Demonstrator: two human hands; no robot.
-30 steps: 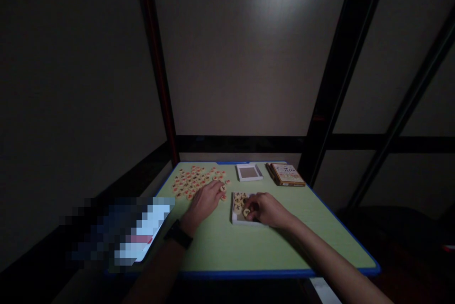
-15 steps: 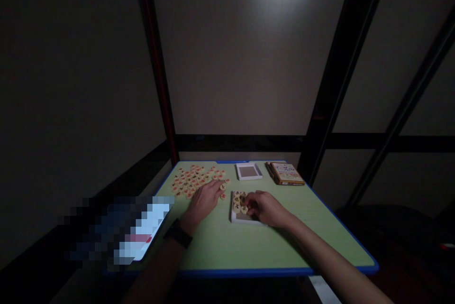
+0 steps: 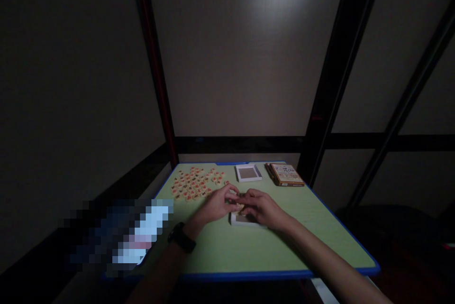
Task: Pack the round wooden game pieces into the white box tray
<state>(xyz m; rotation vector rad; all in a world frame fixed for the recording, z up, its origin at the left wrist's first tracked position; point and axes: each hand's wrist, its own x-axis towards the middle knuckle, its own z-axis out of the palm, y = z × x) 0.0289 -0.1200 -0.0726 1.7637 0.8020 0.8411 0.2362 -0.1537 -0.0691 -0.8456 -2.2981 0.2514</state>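
Observation:
Over a shallow white box on the table, my two hands meet, fingertips touching or nearly so. My left hand, with a dark watch on the wrist, is closed in a pinch around a round Chinese chess piece, mostly hidden by the fingers. From the right, my right hand reaches over the box with its fingers bent together; what they grip is hidden. Pale chess pieces in the box are largely covered by both hands. To the left, many loose Chinese chess pieces with red and dark characters lie spread out.
Behind the hands stands a second shallow white box part. A printed flat box lies at the back right. A lit, pixelated screen is at the left edge. The green table has a blue rim; walls stand behind.
My left hand has moved right, from beside the loose pieces to the white box, carrying a chess piece to my right hand. My right hand has stayed over the box.

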